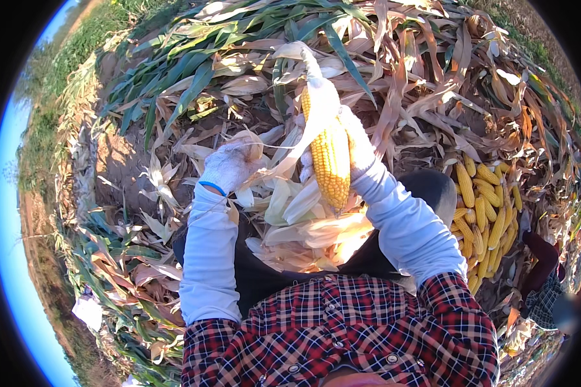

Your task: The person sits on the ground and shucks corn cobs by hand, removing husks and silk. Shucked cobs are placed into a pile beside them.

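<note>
My right hand [358,142], in a white knit glove, is closed around a yellow ear of corn [330,167]. The ear's tip points down towards me, and its stalk end is at the top. Most kernels are bare; a pale strip of husk [314,128] still hangs across the upper part. To the left, my left hand [232,162], gloved in white with a blue cuff edge, grips dry husk with fine silk strands. Its fingertips are partly hidden by the husk. Loose pale husks [314,232] lie below the ear, between my legs.
Husked corn ears [484,208] are heaped at the right, beyond my knee [428,191]. Green and dry corn stalks [184,82] cover the ground ahead. Another person [544,285] is at the right edge. Bare soil [121,169] shows at the left.
</note>
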The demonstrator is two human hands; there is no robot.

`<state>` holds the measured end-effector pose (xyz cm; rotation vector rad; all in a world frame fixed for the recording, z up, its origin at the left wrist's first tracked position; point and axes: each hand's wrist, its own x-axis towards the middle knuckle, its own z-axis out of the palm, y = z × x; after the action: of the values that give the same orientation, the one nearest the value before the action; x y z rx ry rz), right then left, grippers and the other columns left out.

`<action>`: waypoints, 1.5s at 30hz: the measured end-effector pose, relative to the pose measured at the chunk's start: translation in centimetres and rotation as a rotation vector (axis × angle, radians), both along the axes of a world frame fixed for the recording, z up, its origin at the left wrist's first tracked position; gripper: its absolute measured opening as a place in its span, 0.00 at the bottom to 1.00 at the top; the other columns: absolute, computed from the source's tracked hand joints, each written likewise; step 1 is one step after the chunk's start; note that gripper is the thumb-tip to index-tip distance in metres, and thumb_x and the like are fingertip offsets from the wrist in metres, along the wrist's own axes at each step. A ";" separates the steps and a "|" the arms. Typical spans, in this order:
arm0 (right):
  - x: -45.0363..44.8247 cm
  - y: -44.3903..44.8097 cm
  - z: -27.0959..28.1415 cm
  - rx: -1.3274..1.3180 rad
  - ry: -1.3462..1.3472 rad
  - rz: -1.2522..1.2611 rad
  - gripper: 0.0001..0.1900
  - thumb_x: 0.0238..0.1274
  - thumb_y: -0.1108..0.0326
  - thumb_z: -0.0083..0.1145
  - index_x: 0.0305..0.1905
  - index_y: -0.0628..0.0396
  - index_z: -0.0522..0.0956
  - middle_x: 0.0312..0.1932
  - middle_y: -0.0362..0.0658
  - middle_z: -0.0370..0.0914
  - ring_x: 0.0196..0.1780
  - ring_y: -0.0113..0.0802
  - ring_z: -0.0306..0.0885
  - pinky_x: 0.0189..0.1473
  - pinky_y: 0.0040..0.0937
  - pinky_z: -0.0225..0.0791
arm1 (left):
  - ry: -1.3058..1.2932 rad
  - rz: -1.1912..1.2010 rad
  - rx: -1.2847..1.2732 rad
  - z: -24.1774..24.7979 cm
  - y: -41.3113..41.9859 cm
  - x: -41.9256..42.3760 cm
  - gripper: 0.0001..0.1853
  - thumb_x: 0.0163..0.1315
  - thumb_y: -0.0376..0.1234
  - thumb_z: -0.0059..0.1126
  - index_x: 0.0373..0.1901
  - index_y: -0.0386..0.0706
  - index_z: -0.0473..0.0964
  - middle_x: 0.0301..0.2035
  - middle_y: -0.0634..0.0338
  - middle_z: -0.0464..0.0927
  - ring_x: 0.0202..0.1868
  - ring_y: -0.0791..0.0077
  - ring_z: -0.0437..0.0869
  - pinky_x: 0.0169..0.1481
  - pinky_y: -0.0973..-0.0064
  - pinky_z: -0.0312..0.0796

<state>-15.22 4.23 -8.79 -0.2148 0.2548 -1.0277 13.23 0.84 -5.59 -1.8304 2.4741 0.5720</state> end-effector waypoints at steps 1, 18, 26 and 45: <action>0.2 0.2 -0.1 0.027 0.049 -0.023 0.33 0.70 0.39 0.51 0.59 0.62 0.75 0.43 0.61 0.82 0.40 0.55 0.83 0.42 0.55 0.80 | 0.057 0.105 0.043 0.8 0.2 -0.7 0.28 0.59 0.54 0.69 0.50 0.42 0.81 0.48 0.49 0.85 0.48 0.50 0.86 0.52 0.63 0.77; 2.2 1.9 1.9 -0.120 0.445 0.113 0.31 0.65 0.55 0.65 0.67 0.60 0.69 0.49 0.49 0.81 0.45 0.39 0.85 0.46 0.39 0.82 | 1.372 0.010 0.167 0.4 -0.2 -3.8 0.27 0.67 0.35 0.53 0.67 0.36 0.65 0.55 0.51 0.76 0.58 0.61 0.81 0.69 0.59 0.74; 2.8 2.1 1.8 -0.220 0.567 0.196 0.39 0.60 0.51 0.70 0.70 0.59 0.65 0.52 0.46 0.77 0.47 0.34 0.80 0.48 0.34 0.78 | 1.216 0.132 -0.195 1.9 1.2 -4.9 0.16 0.72 0.34 0.60 0.56 0.33 0.77 0.49 0.53 0.82 0.48 0.72 0.84 0.54 0.72 0.78; 2.9 2.4 2.0 -0.210 0.524 0.214 0.42 0.59 0.53 0.72 0.74 0.56 0.64 0.57 0.43 0.76 0.54 0.32 0.76 0.57 0.31 0.72 | 1.629 0.575 0.197 2.3 0.3 -4.8 0.28 0.73 0.47 0.58 0.64 0.35 0.71 0.53 0.53 0.81 0.49 0.69 0.85 0.50 0.72 0.80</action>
<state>-12.29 6.63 -6.78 -0.6907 0.5848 -0.7705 8.48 1.12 -3.26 -2.3214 1.8266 3.1585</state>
